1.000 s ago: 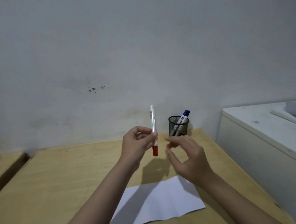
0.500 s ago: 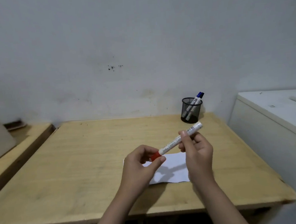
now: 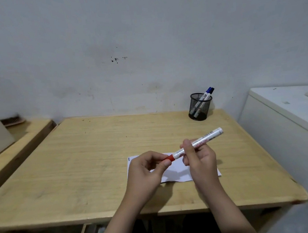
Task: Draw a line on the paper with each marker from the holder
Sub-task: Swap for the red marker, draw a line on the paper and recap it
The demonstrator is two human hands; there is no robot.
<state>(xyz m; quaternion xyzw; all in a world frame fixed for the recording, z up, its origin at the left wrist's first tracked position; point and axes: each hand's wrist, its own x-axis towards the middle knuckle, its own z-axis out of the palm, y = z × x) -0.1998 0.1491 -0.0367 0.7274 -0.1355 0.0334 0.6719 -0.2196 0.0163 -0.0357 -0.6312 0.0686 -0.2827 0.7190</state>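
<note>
White marker [image 3: 198,144] with red cap [image 3: 170,158], held tilted above paper [image 3: 172,171]. Print on barrel too small to read. Right hand [image 3: 200,160] gripping barrel; left hand [image 3: 149,169] pinching cap.

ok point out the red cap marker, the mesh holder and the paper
red cap marker [image 3: 203,139], head view, white barrel
mesh holder [image 3: 200,107], head view, front wall
paper [image 3: 176,170], head view, bare middle between the hands

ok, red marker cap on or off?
On. The red cap sits seated on the marker, pinched by the left hand; no tip shows.
</note>
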